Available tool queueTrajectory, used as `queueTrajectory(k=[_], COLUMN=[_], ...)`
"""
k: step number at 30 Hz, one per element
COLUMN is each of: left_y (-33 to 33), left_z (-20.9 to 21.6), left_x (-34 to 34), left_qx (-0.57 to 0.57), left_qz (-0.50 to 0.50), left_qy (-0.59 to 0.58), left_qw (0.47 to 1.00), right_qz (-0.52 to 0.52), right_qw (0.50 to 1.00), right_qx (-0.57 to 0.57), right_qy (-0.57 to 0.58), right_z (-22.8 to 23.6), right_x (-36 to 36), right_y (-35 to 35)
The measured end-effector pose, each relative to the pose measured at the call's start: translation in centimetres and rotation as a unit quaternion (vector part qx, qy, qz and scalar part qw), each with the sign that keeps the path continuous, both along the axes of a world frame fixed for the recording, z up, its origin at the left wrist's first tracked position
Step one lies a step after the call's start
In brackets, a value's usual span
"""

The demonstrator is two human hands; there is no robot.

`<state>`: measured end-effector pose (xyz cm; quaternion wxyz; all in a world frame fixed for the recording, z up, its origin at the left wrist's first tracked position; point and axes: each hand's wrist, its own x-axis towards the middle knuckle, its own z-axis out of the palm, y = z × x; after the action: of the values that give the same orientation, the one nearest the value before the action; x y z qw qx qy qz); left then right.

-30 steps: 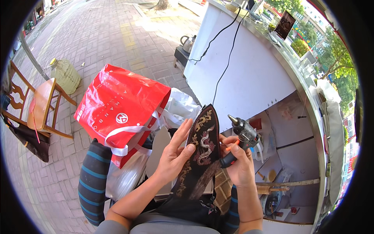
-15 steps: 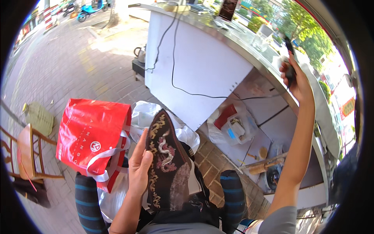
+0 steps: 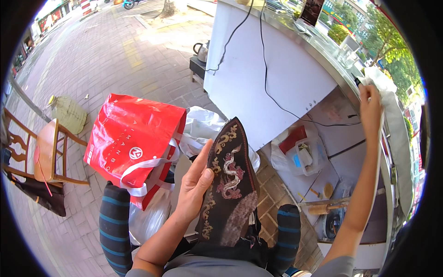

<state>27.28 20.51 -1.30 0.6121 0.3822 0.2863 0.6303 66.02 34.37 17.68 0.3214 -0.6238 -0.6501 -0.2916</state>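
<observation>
My left hand [image 3: 196,187] grips the left edge of a dark brown, pointed flat piece [image 3: 230,180], thumb on its front. Gold scrolls run along its edge. A white and pink dragon fills its middle, above a worn, pale patch. The piece stands tilted above my lap, its tip away from me. My right hand [image 3: 370,108] is stretched out to the right, by the counter's edge. Its fingers are closed on a slim black tool [image 3: 356,81], only the front of which shows beside a crumpled white cloth [image 3: 379,79].
A red shopping bag [image 3: 138,131] stands left of my knees, white plastic bags [image 3: 203,121] beside it. The white counter [image 3: 272,78] rises ahead, black cords hanging down it. A clear plastic box [image 3: 309,154] sits on its lower shelf. At far left are a wooden chair [image 3: 48,152] and a yellowish jug [image 3: 68,113].
My right hand has lowered the black tool to the white cloth at the counter's edge. The left hand still holds the dark piece. The whole view has shifted.
</observation>
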Motion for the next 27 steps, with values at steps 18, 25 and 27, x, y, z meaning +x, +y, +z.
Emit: queueTrajectory(k=[18,25,27], left_y=[-0.3,-0.8,-0.9], left_z=[0.4,0.4,0.5], left_x=[-0.7,-0.8,-0.7], left_qx=[-0.117,-0.081,-0.082], left_qz=[-0.121,-0.152,-0.154], left_qy=[-0.083,-0.080,-0.077], left_qw=[0.982,0.982,0.982], right_qz=[0.417,0.419,0.412], right_qw=[0.871,0.831,0.836], right_qx=[-0.250,-0.355,-0.347], right_qy=[-0.065,-0.088,-0.104], right_z=[-12.4,-12.0,-11.9], right_x=[-19.2,-20.0,-20.1], right_y=[-12.1,-11.8,-11.9])
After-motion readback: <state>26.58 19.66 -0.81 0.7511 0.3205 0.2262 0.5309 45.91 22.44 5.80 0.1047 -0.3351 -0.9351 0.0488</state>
